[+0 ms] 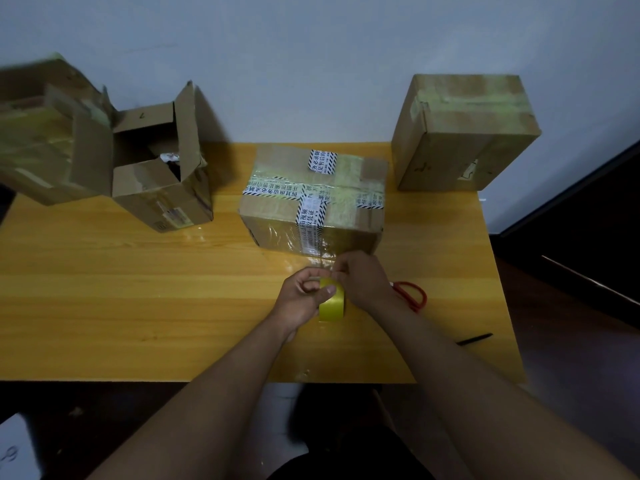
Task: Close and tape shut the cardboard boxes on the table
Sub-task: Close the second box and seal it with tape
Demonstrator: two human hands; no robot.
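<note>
Middle box taping under way; open box still untaped.
The left hand (304, 299) grips the tape roll (331, 303); right fingers (341, 271) pinch its strip at the middle box (313, 202) mid-bench. Right box (464, 133) looks sealed; open box (162, 168) waits left.

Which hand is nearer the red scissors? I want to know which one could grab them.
Right. The right hand lies just beside the red scissors; the left hand, holding the tape roll, is farther off.
</note>
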